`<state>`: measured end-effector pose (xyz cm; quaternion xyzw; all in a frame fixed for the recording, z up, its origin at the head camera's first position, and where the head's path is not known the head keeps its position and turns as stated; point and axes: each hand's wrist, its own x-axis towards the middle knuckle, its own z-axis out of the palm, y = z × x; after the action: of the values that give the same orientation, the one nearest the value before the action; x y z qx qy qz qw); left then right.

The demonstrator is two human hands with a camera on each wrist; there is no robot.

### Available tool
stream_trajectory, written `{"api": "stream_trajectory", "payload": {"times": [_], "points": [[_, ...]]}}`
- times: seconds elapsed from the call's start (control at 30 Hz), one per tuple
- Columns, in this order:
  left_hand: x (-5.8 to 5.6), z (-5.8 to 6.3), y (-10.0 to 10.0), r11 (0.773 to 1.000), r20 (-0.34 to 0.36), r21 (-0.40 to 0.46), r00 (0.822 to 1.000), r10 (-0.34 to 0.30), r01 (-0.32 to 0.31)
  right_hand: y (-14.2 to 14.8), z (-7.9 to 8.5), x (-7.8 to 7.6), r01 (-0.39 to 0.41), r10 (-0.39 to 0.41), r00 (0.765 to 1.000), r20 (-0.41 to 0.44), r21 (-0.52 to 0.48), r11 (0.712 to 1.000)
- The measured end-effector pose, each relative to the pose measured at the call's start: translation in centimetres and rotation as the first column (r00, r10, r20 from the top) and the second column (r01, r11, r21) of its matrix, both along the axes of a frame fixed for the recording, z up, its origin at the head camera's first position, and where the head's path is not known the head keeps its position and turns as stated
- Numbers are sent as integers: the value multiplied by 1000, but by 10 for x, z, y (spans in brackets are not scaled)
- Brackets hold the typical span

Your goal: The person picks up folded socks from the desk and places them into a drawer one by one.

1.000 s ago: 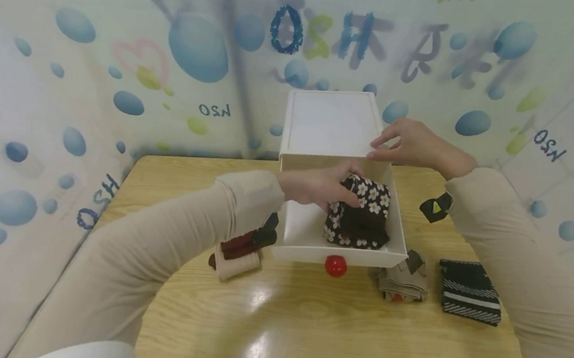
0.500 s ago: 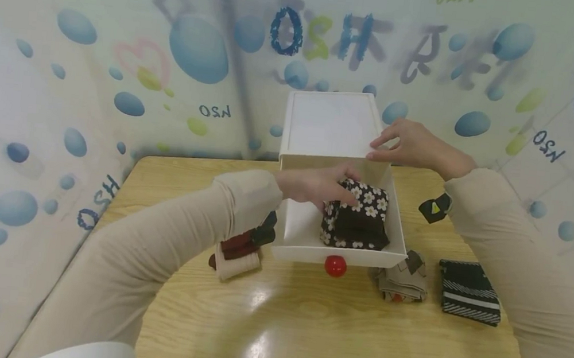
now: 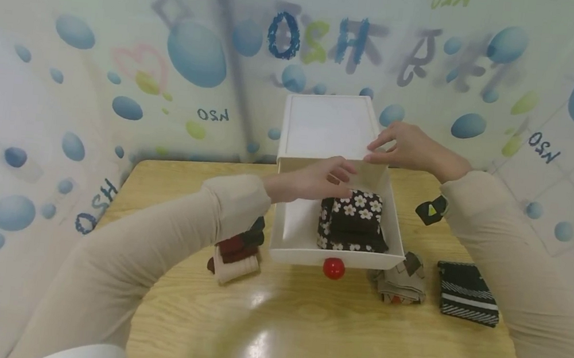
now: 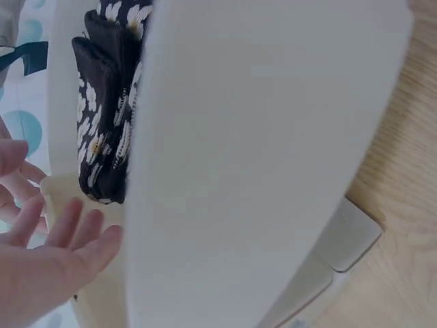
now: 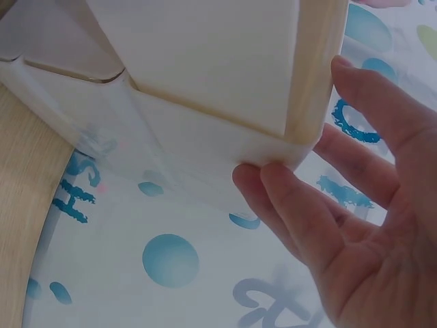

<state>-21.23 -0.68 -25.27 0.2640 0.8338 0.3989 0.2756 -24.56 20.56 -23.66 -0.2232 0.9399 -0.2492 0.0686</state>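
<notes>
We see the left hand (image 3: pixel 318 181), fingers loosely spread and holding nothing, slightly hiding the daisy-patterned socks (image 3: pixel 358 217) inside the white drawer (image 3: pixel 305 257), while the right hand (image 3: pixel 410 149) grips the drawer unit's (image 3: pixel 328 126) corner and the left sleeve (image 3: pixel 173 231) part-covers dark red cloth (image 3: pixel 236 249).

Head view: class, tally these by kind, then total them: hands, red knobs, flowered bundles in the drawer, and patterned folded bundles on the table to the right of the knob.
Hands, left hand and right hand: 2
Red knob: 1
Flowered bundle: 1
Patterned bundles, beige one and black striped one: 2
Total: 6
</notes>
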Motion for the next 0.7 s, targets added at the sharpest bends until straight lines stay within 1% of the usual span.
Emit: {"api": "stream_trajectory", "payload": {"times": [0.1,0.17,0.3,0.4,0.47,0.53,0.6,0.7], "points": [[2,1,-5,999,-62,54,998,3,0,0,0,0,-3,3,1000,-2,2,1000],[5,0,-8,995,-117,100,993,8,4,0,0,0,-4,4,1000,-6,-2,1000],[15,-3,-13,983,-239,181,970,41,3,0,-1,0,-1,0,1000,-4,-12,1000],[22,-4,-15,961,-291,276,954,74,9,0,0,1,5,-5,1000,-1,-20,1000],[25,-3,-17,940,-310,341,946,100,12,0,1,2,8,-8,1000,1,-25,1000],[27,0,-20,919,-333,394,934,131,11,0,1,2,9,-9,1000,-1,-27,1000],[29,3,-25,900,-362,436,917,166,9,0,1,2,7,-7,1000,-1,-33,999],[31,9,-34,882,-395,471,894,211,1,0,1,2,2,-3,1000,-7,-34,999]]}}
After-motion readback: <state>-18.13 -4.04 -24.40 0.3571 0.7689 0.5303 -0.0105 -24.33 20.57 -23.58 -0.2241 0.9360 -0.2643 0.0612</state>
